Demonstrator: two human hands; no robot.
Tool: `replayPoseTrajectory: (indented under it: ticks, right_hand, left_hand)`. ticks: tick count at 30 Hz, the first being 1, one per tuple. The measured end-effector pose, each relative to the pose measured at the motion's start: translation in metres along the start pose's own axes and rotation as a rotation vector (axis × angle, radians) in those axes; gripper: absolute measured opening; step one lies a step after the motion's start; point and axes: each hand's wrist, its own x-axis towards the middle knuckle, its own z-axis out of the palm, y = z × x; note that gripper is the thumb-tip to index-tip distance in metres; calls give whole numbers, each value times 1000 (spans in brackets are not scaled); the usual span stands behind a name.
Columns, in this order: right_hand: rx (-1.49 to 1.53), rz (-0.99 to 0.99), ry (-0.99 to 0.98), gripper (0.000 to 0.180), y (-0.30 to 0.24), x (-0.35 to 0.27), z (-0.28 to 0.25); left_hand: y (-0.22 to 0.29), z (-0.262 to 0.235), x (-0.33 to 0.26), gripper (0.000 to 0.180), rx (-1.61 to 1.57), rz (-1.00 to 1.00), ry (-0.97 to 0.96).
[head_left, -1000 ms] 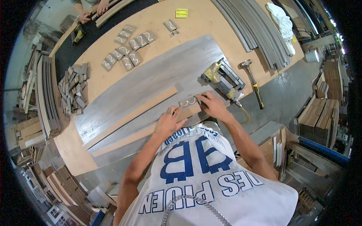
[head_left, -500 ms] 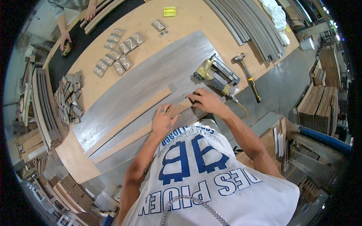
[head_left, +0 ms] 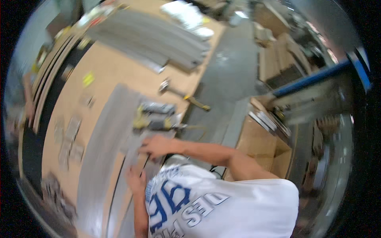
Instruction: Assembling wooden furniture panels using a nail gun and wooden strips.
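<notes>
The picture is blurred by motion. My left hand (head_left: 137, 180) lies on a narrow grey plank (head_left: 133, 158) that runs along the wooden workbench (head_left: 115, 67), fingers laid over it. My right hand (head_left: 156, 146) rests on the far end of the same plank, fingers pointing left; the blur hides whether it grips. A wide grey board (head_left: 105, 135) lies just left of both hands. A yellow and grey nail gun (head_left: 154, 119) sits right beyond my right hand.
A hammer (head_left: 182, 95) lies near the bench's right edge. A stack of long grey planks (head_left: 151, 35) and white cloth (head_left: 188, 16) sit at the far end. Small grey pieces (head_left: 69, 139) lie left. Another person's arm (head_left: 27, 103) is far left. Cardboard boxes (head_left: 258, 146) stand right.
The view has swung, so the bench now runs up and down the picture and blurs. Both hands stay on the grey plank by the nail gun.
</notes>
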Motion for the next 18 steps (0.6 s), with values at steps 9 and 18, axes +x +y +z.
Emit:
replayPoseTrajectory:
  ticks: [9,18]
  right_hand:
    - [-67,-81,1,40,2,-1,6]
    - [-91,-88,-123,33,-2,19,12]
  left_hand:
    - [17,-7,9,56,-101,153,75]
    - [3,2,4,54,-132,78,74]
